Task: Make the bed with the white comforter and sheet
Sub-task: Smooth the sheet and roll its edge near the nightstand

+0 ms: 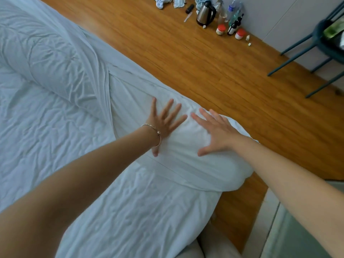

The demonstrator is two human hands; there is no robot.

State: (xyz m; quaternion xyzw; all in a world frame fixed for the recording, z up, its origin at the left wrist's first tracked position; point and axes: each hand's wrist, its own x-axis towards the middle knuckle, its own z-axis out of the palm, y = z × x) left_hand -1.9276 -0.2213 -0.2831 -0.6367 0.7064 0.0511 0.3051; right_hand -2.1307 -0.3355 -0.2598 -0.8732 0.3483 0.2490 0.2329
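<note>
While both arms are reaching out over the bed, the left hand (164,121) and the right hand (214,133) are lying flat, fingers straight and spread, on a plump white pillow (186,155) at the bed's edge nearest the wooden floor (204,62). Neither grip is grasping anything; both are released and pressing palm-down. In my judgement the hands are being held this way to pat the pillow into shape and seat it squarely, since a flat palm is spreading the filling where a pinch would be bunching it. The left wrist is wearing a thin bracelet (155,131).

The pillow is sitting directly under both hands, touching them, with the fingertips nearly meeting over its middle. The white sheet (121,211) is running beneath and toward the viewer, wrinkled throughout. The white comforter (42,51) is lying as a long crumpled roll further up the bed, well apart from either hand and not yet spread.

On the floor by the wall a kettle (205,13) is standing among bottles and jars (232,25), and a dark-legged chair (316,40) is standing nearby.
</note>
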